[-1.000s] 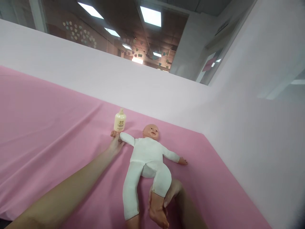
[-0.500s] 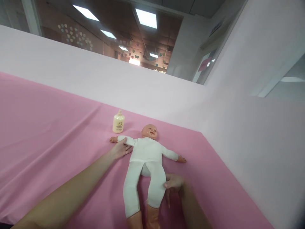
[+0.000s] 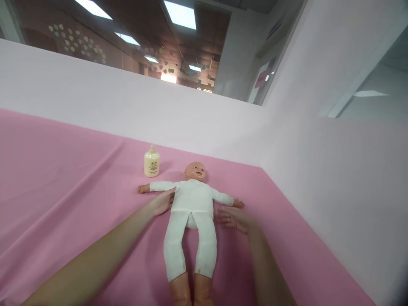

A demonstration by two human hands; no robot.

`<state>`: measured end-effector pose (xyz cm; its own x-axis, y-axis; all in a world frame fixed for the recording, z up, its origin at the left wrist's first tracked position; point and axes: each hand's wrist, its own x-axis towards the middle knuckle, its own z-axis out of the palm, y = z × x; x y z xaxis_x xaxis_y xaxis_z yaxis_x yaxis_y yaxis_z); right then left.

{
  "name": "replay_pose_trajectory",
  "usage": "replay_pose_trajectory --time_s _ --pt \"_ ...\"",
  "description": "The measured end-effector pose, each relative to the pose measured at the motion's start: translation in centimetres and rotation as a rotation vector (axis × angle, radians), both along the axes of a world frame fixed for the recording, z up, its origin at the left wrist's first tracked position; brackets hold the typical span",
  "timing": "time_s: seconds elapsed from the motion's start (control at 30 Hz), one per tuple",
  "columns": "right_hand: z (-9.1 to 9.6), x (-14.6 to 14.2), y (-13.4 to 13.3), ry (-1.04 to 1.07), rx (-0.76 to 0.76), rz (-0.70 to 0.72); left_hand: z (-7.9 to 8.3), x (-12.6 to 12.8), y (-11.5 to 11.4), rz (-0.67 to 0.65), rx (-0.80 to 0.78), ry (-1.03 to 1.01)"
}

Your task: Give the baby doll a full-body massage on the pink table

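A baby doll [image 3: 191,204] in a white suit lies face up on the pink cloth [image 3: 63,187], arms spread and both legs straight toward me. My left hand [image 3: 163,202] rests flat against the doll's side under its outstretched arm, fingers extended. My right hand [image 3: 232,219] lies on the cloth by the doll's other side, just below its arm, fingers spread and holding nothing. A small cream bottle [image 3: 152,162] stands upright beyond the doll's arm.
White partition walls [image 3: 318,161] close in the pink surface at the back and on the right, meeting in a corner behind the doll. Above them a glass pane shows ceiling lights and paper hearts.
My right hand let go of the doll's leg, which now lies straight, and moved up beside the torso. My left hand slid from the doll's hand to its side.
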<state>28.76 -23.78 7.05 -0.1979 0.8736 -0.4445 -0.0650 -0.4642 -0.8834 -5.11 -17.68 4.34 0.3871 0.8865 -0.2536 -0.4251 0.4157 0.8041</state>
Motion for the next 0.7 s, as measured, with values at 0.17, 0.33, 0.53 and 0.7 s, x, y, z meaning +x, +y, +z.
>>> replay_pose_trajectory --time_s 0.17,0.33,0.53,0.7 --pt "-0.1 -0.2 1.1 0.370 -0.039 -0.380 -0.3 0.7 -0.2 0.004 0.100 -0.009" --pt "-0.1 -0.4 1.3 0.567 -0.072 -0.466 -1.2 0.6 0.1 0.029 0.129 0.043" --pt "-0.5 -0.1 1.5 0.618 0.004 -0.562 -1.6 0.4 0.3 0.004 0.181 0.106" --pt "-1.3 -0.2 2.0 0.651 0.037 -0.589 -1.6 0.3 0.3 -0.033 0.239 0.172"
